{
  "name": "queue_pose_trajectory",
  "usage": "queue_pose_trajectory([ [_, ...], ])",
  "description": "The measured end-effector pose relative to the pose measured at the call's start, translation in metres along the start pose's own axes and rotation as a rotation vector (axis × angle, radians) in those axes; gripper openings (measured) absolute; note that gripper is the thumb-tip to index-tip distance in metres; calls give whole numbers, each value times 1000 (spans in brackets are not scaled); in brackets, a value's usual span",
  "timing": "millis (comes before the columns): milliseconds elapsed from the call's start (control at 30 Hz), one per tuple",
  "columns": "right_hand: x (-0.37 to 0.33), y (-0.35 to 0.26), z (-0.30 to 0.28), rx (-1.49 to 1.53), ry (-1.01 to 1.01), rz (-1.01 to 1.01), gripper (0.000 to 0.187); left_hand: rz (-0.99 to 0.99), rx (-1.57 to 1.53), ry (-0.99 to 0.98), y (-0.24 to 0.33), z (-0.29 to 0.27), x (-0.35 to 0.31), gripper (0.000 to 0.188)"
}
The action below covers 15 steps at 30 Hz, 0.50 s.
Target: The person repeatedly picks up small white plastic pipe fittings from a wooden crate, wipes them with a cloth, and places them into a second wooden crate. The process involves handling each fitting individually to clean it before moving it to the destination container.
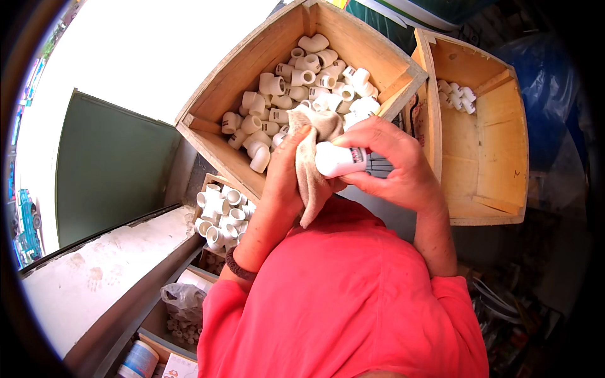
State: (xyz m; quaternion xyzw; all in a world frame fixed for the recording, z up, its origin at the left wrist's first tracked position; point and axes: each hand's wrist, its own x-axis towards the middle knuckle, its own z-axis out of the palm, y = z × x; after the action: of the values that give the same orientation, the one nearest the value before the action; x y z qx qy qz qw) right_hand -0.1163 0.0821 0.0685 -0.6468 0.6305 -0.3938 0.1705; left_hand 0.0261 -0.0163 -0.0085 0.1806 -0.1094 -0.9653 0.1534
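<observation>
My left hand (285,170) grips a dirty beige cloth (312,176) and presses it against a white plastic pipe fitting (337,159). My right hand (391,160) holds that fitting by its far end. Both hands meet just in front of a wooden crate (217,85) filled with several white elbow fittings (296,88). A dark band sits on my left wrist. My red shirt fills the lower middle of the view.
A second wooden crate (498,164) on the right holds a few white fittings (459,96) in its far corner. Below the first crate is a smaller box of white fittings (222,211). A plastic bag (183,302) and a white ledge (107,277) lie lower left.
</observation>
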Motion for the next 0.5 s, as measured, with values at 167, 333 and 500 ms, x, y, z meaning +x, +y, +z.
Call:
queue_pose_trajectory([
  [167,0,6,-9,143,-1,60,43,-121,25,-26,4,-6,8,52],
  [333,2,21,-10,92,-4,-51,48,-146,-7,-23,5,16,-2,56],
  [500,-4,17,-1,200,142,298,51,46,90,-95,3,-4,0,55],
])
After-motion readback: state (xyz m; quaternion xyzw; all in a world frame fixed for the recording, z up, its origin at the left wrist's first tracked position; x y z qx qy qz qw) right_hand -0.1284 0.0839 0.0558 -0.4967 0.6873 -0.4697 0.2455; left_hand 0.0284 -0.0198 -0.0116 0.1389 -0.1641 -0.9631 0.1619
